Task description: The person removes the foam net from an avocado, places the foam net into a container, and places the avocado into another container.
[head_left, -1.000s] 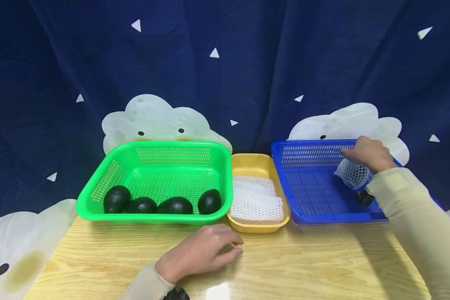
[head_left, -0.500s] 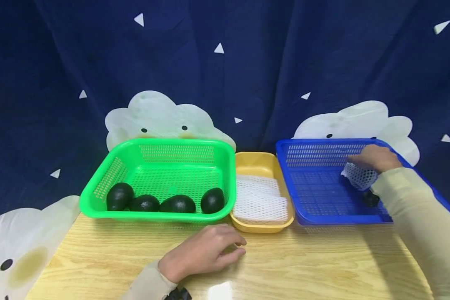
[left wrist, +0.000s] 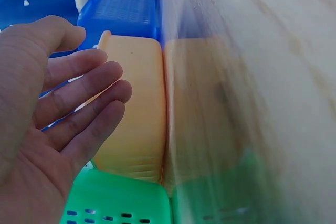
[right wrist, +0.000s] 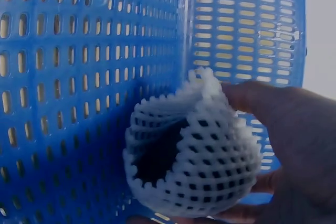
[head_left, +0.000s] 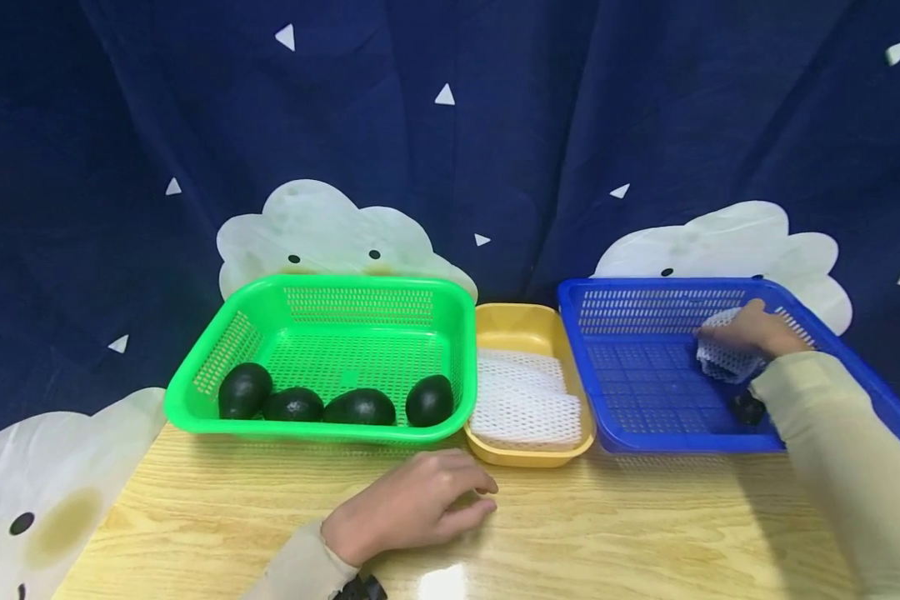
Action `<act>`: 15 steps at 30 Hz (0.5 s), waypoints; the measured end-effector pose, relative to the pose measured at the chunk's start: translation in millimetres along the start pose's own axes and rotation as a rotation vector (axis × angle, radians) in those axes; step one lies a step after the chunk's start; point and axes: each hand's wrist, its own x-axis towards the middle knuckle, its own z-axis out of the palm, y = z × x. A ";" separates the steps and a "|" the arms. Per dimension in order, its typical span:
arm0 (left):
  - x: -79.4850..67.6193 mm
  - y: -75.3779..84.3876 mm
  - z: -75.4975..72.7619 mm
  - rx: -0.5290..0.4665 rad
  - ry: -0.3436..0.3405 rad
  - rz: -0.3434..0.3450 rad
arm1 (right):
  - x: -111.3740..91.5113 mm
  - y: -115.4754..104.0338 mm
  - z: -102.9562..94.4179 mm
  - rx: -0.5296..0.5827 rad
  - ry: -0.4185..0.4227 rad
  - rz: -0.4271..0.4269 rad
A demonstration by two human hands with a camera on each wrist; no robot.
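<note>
My right hand (head_left: 761, 327) is inside the blue basket (head_left: 607, 408), over its right part. It grips a white foam net sleeve (right wrist: 220, 156) wrapped round a dark, avocado-like fruit, its kind mostly hidden by the mesh. In the right wrist view the thumb lies at the sleeve's upper edge and fingers reach round its far side; the sleeve's mouth gapes, dark inside. My left hand (head_left: 420, 504) rests on the table before the yellow tray (head_left: 521, 457), fingers loosely bent and holding nothing. The left wrist view shows the bare palm (left wrist: 39, 177).
A green basket (head_left: 352, 287) at the left holds several dark avocados (head_left: 360, 407) along its front side. Flat white foam nets (head_left: 525, 396) lie in the yellow tray between the baskets. A dark blue curtain (head_left: 525, 125) hangs behind the wooden table (head_left: 607, 533).
My right hand has lowered slightly into the blue basket with the netted fruit, and its grip has turned a little. The left hand stays put. The whole head view has shifted slightly.
</note>
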 end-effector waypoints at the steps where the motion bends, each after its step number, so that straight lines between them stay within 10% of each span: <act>1: -0.1 0.2 0.3 0.001 0.001 0.000 | 1.6 -0.2 1.2 0.004 -0.005 0.007; 15: -0.3 -1.2 1.7 -0.008 -0.006 0.007 | 11.3 7.8 7.6 -0.083 -0.016 -0.146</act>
